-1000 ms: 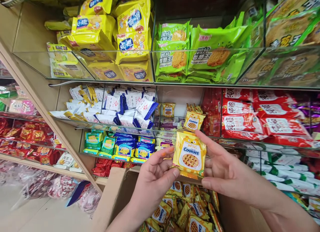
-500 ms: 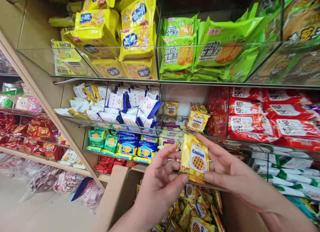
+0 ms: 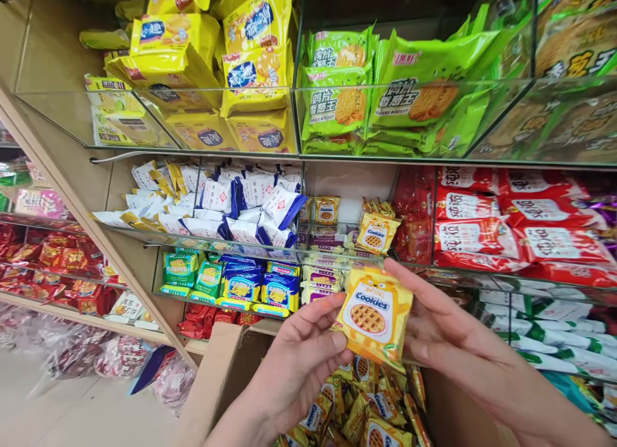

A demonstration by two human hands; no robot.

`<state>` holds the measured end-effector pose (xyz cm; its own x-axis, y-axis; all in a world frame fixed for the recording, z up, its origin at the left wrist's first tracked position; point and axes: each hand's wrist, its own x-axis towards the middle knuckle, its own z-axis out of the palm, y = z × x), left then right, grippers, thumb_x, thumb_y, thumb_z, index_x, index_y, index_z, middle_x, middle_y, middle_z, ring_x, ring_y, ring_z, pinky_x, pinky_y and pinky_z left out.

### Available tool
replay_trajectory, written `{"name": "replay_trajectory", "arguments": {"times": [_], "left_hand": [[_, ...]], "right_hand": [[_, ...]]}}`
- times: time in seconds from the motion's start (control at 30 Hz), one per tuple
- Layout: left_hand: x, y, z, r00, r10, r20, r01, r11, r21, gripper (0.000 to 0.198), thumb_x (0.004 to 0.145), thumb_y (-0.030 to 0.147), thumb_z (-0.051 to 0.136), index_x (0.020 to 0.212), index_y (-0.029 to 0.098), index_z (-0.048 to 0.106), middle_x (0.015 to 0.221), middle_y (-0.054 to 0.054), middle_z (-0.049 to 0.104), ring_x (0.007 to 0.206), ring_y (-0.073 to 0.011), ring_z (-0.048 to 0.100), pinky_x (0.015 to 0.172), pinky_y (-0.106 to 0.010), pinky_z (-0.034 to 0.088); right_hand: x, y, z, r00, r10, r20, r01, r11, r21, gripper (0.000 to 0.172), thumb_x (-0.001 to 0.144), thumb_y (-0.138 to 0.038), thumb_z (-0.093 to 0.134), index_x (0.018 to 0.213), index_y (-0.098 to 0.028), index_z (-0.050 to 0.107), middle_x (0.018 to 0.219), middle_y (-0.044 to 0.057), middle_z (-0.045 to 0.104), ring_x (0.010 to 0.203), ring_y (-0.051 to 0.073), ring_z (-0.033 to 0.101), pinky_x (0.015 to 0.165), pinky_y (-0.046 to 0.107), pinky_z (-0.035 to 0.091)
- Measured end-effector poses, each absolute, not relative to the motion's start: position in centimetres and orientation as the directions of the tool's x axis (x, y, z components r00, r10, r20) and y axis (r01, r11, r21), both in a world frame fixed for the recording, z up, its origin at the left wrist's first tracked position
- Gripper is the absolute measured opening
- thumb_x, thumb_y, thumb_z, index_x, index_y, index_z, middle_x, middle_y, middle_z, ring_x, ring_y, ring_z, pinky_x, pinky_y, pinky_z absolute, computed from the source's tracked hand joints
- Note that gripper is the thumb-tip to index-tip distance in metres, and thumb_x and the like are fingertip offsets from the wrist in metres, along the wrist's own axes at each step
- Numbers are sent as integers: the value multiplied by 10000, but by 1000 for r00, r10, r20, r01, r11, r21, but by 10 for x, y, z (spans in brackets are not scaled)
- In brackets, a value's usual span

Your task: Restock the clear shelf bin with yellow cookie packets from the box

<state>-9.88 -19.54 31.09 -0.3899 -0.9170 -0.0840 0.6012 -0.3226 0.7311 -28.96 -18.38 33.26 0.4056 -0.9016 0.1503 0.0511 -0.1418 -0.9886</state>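
A yellow cookie packet, with a waffle-patterned cookie printed on it, is held up in front of the shelves, tilted. My left hand pinches its lower left edge, thumb in front. My right hand is around the right side, its index finger at the upper right corner and thumb beside the edge; its other fingers are partly hidden behind the packet. Below, an open cardboard box contains many loose packets of the same kind. Similar cookie packets stand in a middle shelf compartment ahead.
Clear dividers front the shelves. Green chive biscuit packs and yellow packs fill the top. White-and-blue packets lie left of the cookie compartment, red packs right. Plastic-bagged goods lie on the floor at left.
The cookie packet has turned counterclockwise and come nearer the camera. My left thumb now presses on its edge, and my right thumb has shifted off its lower front corner. The view moved slightly.
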Motion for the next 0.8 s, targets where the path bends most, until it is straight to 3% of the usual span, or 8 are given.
{"name": "replay_trajectory", "arguments": {"times": [0.1, 0.17, 0.27, 0.33, 0.4, 0.53, 0.67, 0.8], "left_hand": [[-101, -196, 306, -487, -836, -254, 632, -538, 557, 315, 655, -4, 580, 930, 134, 648, 903, -66, 684, 648, -52, 622, 543, -76, 467], [-104, -197, 301, -538, -798, -272, 633, -596, 495, 337, 662, -8, 541, 941, 152, 642, 836, -61, 688, 619, -49, 618, 512, -64, 442], [-108, -197, 295, -655, -707, -267, 536, -684, 496, 350, 694, 41, 495, 995, 167, 621, 845, -84, 693, 611, -75, 629, 497, -90, 437], [-108, -195, 293, -713, -650, -262, 450, -711, 540, 331, 711, 93, 463, 1003, 105, 619, 962, -139, 675, 651, -113, 650, 491, -111, 445], [-107, -192, 293, -738, -639, -218, 408, -679, 610, 355, 680, 83, 446, 989, 56, 619, 1042, -171, 646, 700, -160, 665, 508, -140, 463], [-102, -187, 294, -782, -620, -66, 395, -574, 717, 504, 612, -4, 481, 1093, 125, 553, 1163, -146, 587, 898, -250, 636, 655, -254, 496], [-104, -181, 290, -745, -665, -47, 428, -531, 731, 259, 817, 177, 450, 1040, 136, 576, 1094, -144, 611, 939, -247, 620, 720, -295, 476], [-109, -176, 286, -759, -651, -12, 415, -497, 762, 317, 775, 316, 546, 1050, 162, 580, 996, -122, 639, 935, -246, 612, 714, -304, 460]], "right_hand": [[-293, -189, 334, 381, -887, 259, -177, -345, -922, 464, 814, -291, 502, 1252, -390, 386, 1448, -50, 169, 1291, 219, 239, 1018, 370, 317], [-292, -194, 337, 394, -874, 285, -352, -430, -831, 437, 803, -308, 520, 1223, -378, 422, 1385, -22, 325, 1244, 216, 331, 1007, 365, 326], [-288, -204, 343, 318, -902, 294, -537, -426, -728, 495, 765, -362, 565, 1229, -323, 398, 1043, 21, 593, 904, 183, 564, 779, 318, 466], [-284, -211, 345, 280, -914, 292, -603, -404, -688, 434, 744, -417, 574, 1138, -266, 471, 804, -4, 603, 667, 137, 542, 584, 255, 446], [-281, -215, 347, 304, -911, 278, -637, -411, -652, 334, 747, -458, 552, 986, -226, 556, 680, -23, 566, 564, 106, 475, 494, 221, 376], [-278, -215, 350, 335, -903, 268, -670, -428, -607, 305, 736, -483, 550, 836, -201, 607, 581, -38, 527, 507, 85, 423, 447, 207, 293], [-277, -213, 353, 360, -887, 290, -612, -459, -644, 302, 821, -440, 441, 768, -195, 610, 625, -22, 566, 562, 94, 476, 498, 211, 334], [-278, -216, 356, 337, -890, 308, -557, -452, -697, 295, 820, -410, 455, 727, -187, 623, 638, -15, 587, 587, 99, 506, 524, 207, 368]]}}
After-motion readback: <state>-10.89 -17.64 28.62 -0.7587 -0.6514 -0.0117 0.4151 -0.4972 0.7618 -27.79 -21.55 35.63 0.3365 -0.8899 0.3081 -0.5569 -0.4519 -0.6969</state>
